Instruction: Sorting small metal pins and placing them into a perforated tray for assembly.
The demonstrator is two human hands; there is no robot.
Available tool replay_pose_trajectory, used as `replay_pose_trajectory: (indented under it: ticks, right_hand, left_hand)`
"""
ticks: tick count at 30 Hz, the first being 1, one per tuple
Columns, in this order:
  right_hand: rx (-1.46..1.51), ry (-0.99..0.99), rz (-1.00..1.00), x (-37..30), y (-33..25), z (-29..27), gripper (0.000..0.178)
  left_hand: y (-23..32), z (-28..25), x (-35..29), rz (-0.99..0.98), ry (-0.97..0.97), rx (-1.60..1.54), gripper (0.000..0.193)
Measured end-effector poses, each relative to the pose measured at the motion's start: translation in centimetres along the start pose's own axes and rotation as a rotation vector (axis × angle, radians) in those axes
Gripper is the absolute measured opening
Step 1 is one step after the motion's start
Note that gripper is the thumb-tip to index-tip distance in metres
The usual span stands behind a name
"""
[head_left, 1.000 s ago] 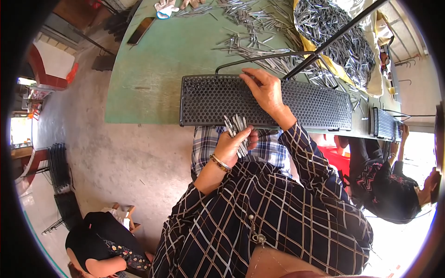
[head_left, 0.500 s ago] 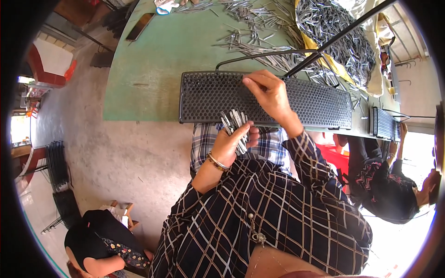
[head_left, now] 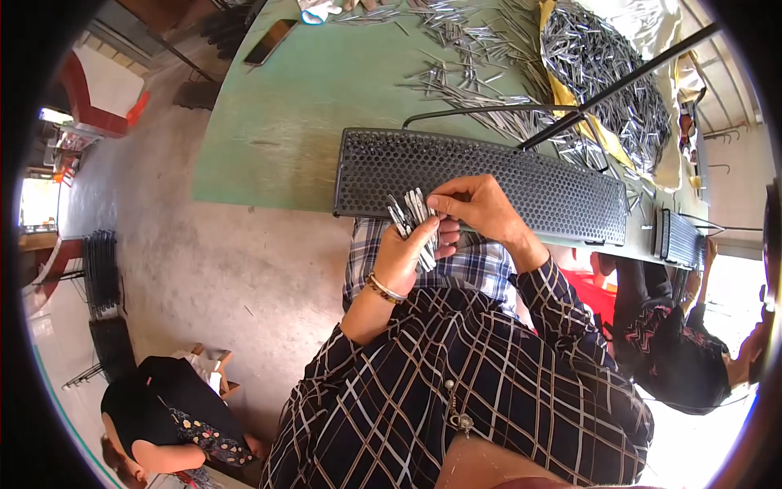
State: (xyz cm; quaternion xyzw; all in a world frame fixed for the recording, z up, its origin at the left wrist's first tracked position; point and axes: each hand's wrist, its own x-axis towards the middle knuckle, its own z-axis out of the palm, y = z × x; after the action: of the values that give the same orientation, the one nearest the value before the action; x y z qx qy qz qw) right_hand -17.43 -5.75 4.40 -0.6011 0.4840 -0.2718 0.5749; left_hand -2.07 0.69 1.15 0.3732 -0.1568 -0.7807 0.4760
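My left hand (head_left: 405, 254) is wrapped round a bundle of thin grey metal pins (head_left: 417, 213), their upper ends fanned out. Thumb and fingertips of my right hand (head_left: 482, 213) are pinched together at the right side of that bundle; whatever is between them is hidden. Just beyond both hands lies a long black perforated metal panel (head_left: 489, 183), covered in rows of round holes, over the near edge of the table. Short dark pieces show along its far left rows. A bent black rod frame (head_left: 489, 109) rises behind the panel.
Loose metal pins (head_left: 464, 49) lie scattered on the green table (head_left: 301, 114), beside a large open sack of pins (head_left: 607, 73). A phone (head_left: 271, 42) rests at the far left. One person (head_left: 676, 350) sits at right near another black panel (head_left: 680, 238); another (head_left: 175, 420) is lower left.
My right hand has come down from over the perforated panel to the bundle in my left hand. The whole view has shifted slightly.
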Motion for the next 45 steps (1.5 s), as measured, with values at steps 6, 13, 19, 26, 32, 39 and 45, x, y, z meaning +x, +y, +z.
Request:
replay_pose_trajectory:
  ticks: [6,13,19,26,32,39,45]
  right_hand:
    - [0.044,0.030,-0.003,0.8,-1.3,0.8,0.020]
    - [0.047,-0.003,0.040,2.5,-2.5,1.3,0.022]
    - [0.085,0.162,-0.044,4.3,-2.6,2.3,0.020]
    - [-0.221,0.404,-0.488,8.9,-1.5,3.5,0.015]
    - [-0.433,0.345,-0.595,9.4,0.3,3.7,0.013]
    - [-0.630,0.329,-0.821,8.9,0.3,3.6,0.010]
    - [-0.692,0.325,-0.864,9.0,0.9,3.4,0.012]
  left_hand:
    - [0.7,-0.5,-0.5,0.017,0.063,-0.064,0.022]
    - [1.7,-0.9,-0.8,0.109,0.145,-0.037,0.024]
    - [1.8,-1.9,-1.3,0.112,0.198,-0.077,0.022]
    - [1.0,-1.3,-1.9,0.112,0.172,-0.014,0.021]
    - [0.5,-1.0,-2.5,0.070,0.213,0.000,0.021]
    - [0.0,0.2,-3.2,0.098,0.259,0.037,0.021]
    - [-0.7,0.8,-4.5,0.156,0.309,0.008,0.021]
